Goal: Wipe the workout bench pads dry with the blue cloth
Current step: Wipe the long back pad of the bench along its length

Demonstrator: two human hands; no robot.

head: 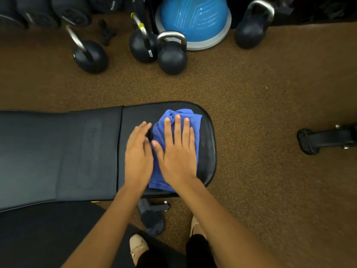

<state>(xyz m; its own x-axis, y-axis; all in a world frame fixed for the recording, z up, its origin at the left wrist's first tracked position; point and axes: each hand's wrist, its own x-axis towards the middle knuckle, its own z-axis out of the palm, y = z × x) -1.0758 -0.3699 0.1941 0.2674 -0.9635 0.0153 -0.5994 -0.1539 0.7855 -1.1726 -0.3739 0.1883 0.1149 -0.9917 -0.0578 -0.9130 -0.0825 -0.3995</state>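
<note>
A black workout bench runs across the view, with a long back pad on the left and a shorter seat pad with a rounded end on the right. The bunched blue cloth lies on the seat pad. My right hand presses flat on the cloth with straight, spread fingers. Just left of it, my left hand rests flat on the seat pad at the cloth's left edge, fingers straight and together.
Several black kettlebells and a blue balance dome stand on the brown floor beyond the bench. A black equipment foot juts in at the right. The bench's own foot and my shoes are below the seat pad.
</note>
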